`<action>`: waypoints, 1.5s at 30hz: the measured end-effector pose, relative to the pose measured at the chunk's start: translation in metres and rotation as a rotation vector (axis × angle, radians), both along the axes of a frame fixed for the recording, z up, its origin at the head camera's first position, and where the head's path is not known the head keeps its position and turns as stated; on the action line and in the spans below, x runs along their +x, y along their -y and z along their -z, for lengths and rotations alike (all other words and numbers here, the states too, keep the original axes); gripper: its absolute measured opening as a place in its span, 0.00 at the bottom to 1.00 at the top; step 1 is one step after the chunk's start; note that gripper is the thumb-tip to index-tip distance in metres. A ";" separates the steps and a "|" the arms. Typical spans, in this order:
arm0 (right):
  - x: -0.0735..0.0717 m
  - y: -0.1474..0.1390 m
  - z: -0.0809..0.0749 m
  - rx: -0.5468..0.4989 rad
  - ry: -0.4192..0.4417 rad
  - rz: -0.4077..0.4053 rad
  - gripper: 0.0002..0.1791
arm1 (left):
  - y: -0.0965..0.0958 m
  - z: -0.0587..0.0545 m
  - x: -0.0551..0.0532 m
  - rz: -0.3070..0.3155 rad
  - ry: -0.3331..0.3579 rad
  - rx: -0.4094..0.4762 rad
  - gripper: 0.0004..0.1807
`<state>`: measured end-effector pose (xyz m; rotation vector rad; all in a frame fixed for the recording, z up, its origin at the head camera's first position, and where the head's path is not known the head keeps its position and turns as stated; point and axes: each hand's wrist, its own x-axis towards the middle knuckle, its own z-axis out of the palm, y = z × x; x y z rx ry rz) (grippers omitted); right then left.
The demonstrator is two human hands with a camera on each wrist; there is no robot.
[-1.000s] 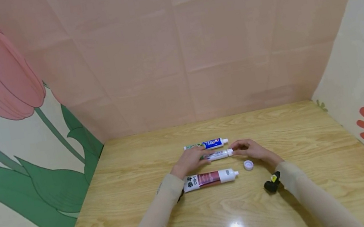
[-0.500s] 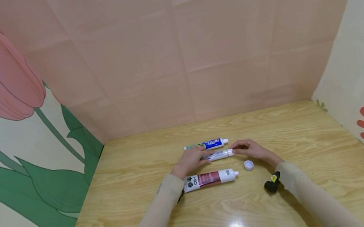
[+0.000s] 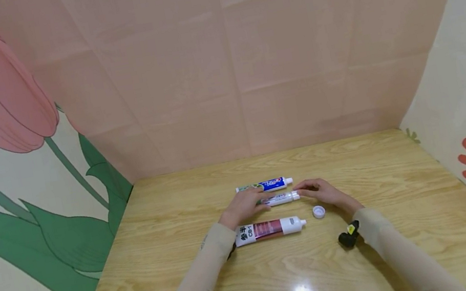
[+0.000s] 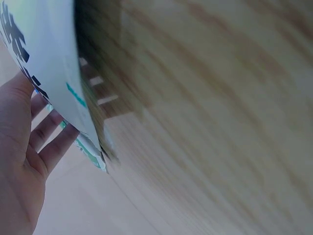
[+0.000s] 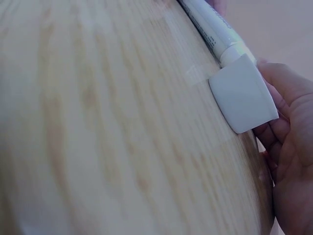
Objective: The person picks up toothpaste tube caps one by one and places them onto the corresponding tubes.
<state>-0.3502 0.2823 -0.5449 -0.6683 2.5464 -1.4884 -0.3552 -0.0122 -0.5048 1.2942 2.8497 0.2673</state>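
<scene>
Three toothpaste tubes lie side by side on the table. My left hand (image 3: 245, 205) holds the middle, white toothpaste tube (image 3: 279, 200) from its left part. At the tube's right end, my right hand (image 3: 323, 192) pinches its white cap (image 3: 295, 195) between thumb and fingers. In the right wrist view a loose white cap (image 5: 242, 95) stands in front and hides part of the pinch. The left wrist view shows the nearer tube (image 4: 46, 54) covering part of my left hand (image 4: 24, 147).
Beyond the held tube lies a blue and green toothpaste tube (image 3: 272, 184). The nearer red and white tube (image 3: 268, 229) has a bare nozzle. A loose round cap (image 3: 318, 212) sits to its right. A pink sheet (image 3: 228, 63) hangs behind the wooden table (image 3: 176, 197).
</scene>
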 end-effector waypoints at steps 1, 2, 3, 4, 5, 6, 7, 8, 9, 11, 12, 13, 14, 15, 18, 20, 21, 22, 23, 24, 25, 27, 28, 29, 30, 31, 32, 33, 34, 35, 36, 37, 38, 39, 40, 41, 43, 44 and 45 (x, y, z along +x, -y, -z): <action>0.000 0.000 0.001 -0.007 -0.002 0.000 0.16 | 0.000 0.000 0.000 0.000 -0.003 -0.002 0.26; 0.000 0.000 0.001 -0.013 -0.004 0.000 0.15 | 0.000 0.000 0.000 0.002 -0.007 -0.003 0.26; -0.001 0.000 0.002 -0.016 -0.005 0.003 0.15 | 0.000 0.000 0.000 0.005 -0.014 -0.005 0.26; -0.001 0.000 0.003 -0.018 -0.006 0.006 0.15 | 0.000 0.000 0.000 0.009 -0.022 -0.005 0.26; -0.001 0.000 0.003 -0.019 -0.007 0.008 0.15 | 0.000 0.001 0.000 0.014 -0.030 -0.004 0.26; -0.001 0.000 0.004 -0.016 -0.012 0.008 0.15 | 0.000 0.001 0.000 0.019 -0.037 -0.002 0.26; -0.001 0.000 0.004 -0.012 -0.016 0.009 0.16 | 0.000 0.001 0.000 0.024 -0.043 0.000 0.26; -0.001 0.000 0.004 -0.011 -0.017 0.013 0.16 | 0.000 0.001 -0.001 0.028 -0.047 0.002 0.26; -0.001 0.000 0.004 -0.010 -0.017 0.016 0.16 | 0.000 0.001 -0.001 0.031 -0.048 0.003 0.26; 0.000 0.000 0.003 -0.011 -0.016 0.018 0.16 | 0.000 0.001 -0.001 0.030 -0.044 0.007 0.26; 0.000 0.000 0.003 -0.010 -0.018 0.017 0.16 | 0.000 0.001 -0.001 0.029 -0.040 0.006 0.26; 0.001 0.000 0.002 -0.012 -0.014 0.020 0.17 | 0.000 0.001 -0.001 0.028 -0.037 0.006 0.26; 0.001 0.000 0.001 -0.017 -0.010 0.022 0.17 | 0.000 0.001 -0.001 0.026 -0.032 0.007 0.26; 0.002 0.001 -0.001 -0.027 -0.006 0.019 0.17 | 0.000 0.000 -0.001 0.023 -0.030 0.007 0.26; 0.006 0.003 -0.009 -0.074 0.006 -0.014 0.18 | 0.000 0.001 -0.001 0.024 -0.025 0.014 0.25; 0.010 0.005 -0.016 -0.110 0.023 -0.039 0.20 | 0.000 0.000 0.000 0.025 -0.023 0.020 0.25; 0.012 0.005 -0.019 -0.122 0.030 -0.052 0.20 | 0.000 0.000 0.000 0.026 -0.023 0.022 0.25; 0.013 0.006 -0.022 -0.126 0.035 -0.061 0.21 | 0.000 0.000 0.000 0.028 -0.022 0.024 0.25; 0.015 0.006 -0.024 -0.124 0.036 -0.068 0.21 | 0.000 0.000 0.000 0.030 -0.022 0.025 0.25; 0.016 0.007 -0.026 -0.121 0.041 -0.071 0.22 | 0.000 0.000 0.001 0.030 -0.022 0.025 0.25; 0.017 0.007 -0.028 -0.114 0.042 -0.070 0.22 | 0.000 0.000 0.001 0.030 -0.022 0.025 0.25; 0.018 0.007 -0.029 -0.102 0.037 -0.072 0.21 | 0.000 0.000 0.000 0.030 -0.023 0.024 0.25; 0.018 0.007 -0.029 -0.101 0.037 -0.073 0.21 | 0.000 0.001 0.000 0.028 -0.022 0.022 0.25; 0.018 0.007 -0.029 -0.099 0.035 -0.073 0.20 | 0.001 0.001 -0.001 0.027 -0.022 0.021 0.25; 0.017 0.007 -0.029 -0.101 0.037 -0.071 0.20 | 0.001 0.002 -0.001 0.026 -0.021 0.020 0.25; 0.017 0.007 -0.028 -0.104 0.038 -0.070 0.20 | 0.001 0.003 -0.002 0.024 -0.022 0.020 0.25; 0.017 0.008 -0.028 -0.107 0.039 -0.069 0.19 | 0.001 0.003 -0.002 0.025 -0.022 0.022 0.25; 0.017 0.008 -0.028 -0.110 0.041 -0.068 0.19 | 0.001 0.004 -0.003 0.024 -0.022 0.022 0.25; 0.016 0.008 -0.027 -0.113 0.041 -0.066 0.18 | 0.001 0.004 -0.003 0.026 -0.023 0.025 0.25; 0.016 0.008 -0.027 -0.113 0.040 -0.064 0.18 | 0.001 0.005 -0.004 0.027 -0.024 0.027 0.25; 0.016 0.008 -0.027 -0.115 0.038 -0.064 0.18 | 0.001 0.005 -0.004 0.028 -0.024 0.027 0.25; 0.016 0.008 -0.027 -0.112 0.037 -0.062 0.17 | 0.001 0.005 -0.004 0.029 -0.025 0.027 0.25; 0.016 0.008 -0.027 -0.107 0.036 -0.058 0.17 | 0.001 0.005 -0.004 0.030 -0.025 0.025 0.25; 0.016 0.009 -0.027 -0.102 0.035 -0.055 0.17 | 0.001 0.004 -0.003 0.030 -0.026 0.024 0.25; 0.016 0.009 -0.027 -0.094 0.033 -0.050 0.17 | 0.000 0.004 -0.003 0.029 -0.025 0.022 0.25; 0.017 0.009 -0.027 -0.089 0.030 -0.048 0.17 | 0.000 0.004 -0.003 0.027 -0.025 0.019 0.25; 0.018 0.009 -0.028 -0.073 0.026 -0.039 0.17 | 0.000 0.004 -0.003 0.025 -0.025 0.012 0.25; 0.018 0.009 -0.028 -0.067 0.021 -0.036 0.17 | 0.000 0.004 -0.004 0.023 -0.025 0.009 0.25; 0.018 0.009 -0.028 -0.066 0.016 -0.037 0.17 | 0.000 0.005 -0.004 0.021 -0.024 0.008 0.25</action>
